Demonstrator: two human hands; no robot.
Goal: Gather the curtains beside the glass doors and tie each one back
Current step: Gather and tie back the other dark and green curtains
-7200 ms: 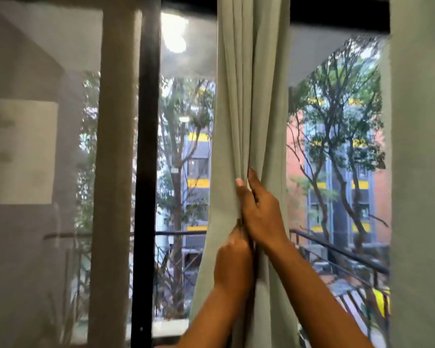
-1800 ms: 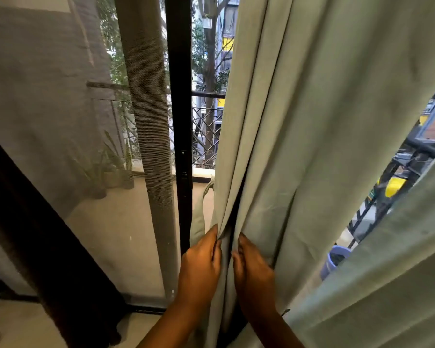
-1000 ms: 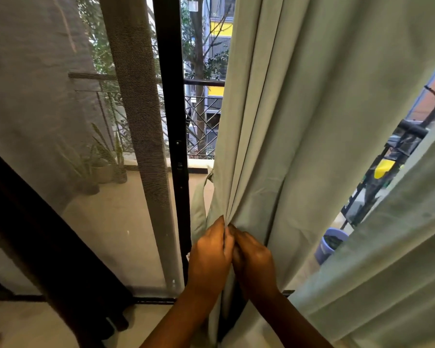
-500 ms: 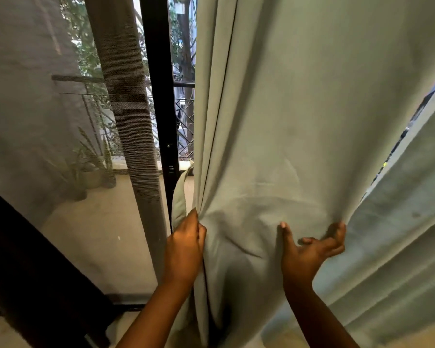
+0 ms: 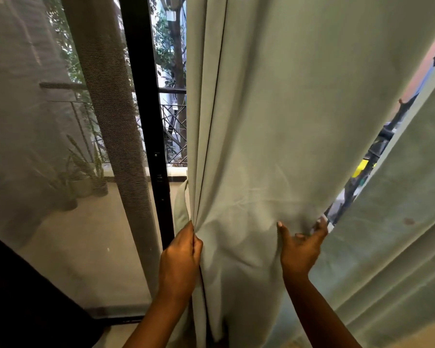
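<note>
A black metal door frame (image 5: 148,136) stands upright left of centre, with a strip of brown mesh screen (image 5: 106,121) just to its left. Through the glass, a pale concrete balcony floor (image 5: 93,237) holds potted green plants (image 5: 86,172) near a dark metal railing (image 5: 172,114). Beyond stand a tree trunk (image 5: 177,46), foliage, and daylight.

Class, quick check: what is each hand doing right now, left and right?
Left hand: pinches gathered folds of the green curtain.
Right hand: fingers curled round the curtain's far edge, gripping it.
</note>
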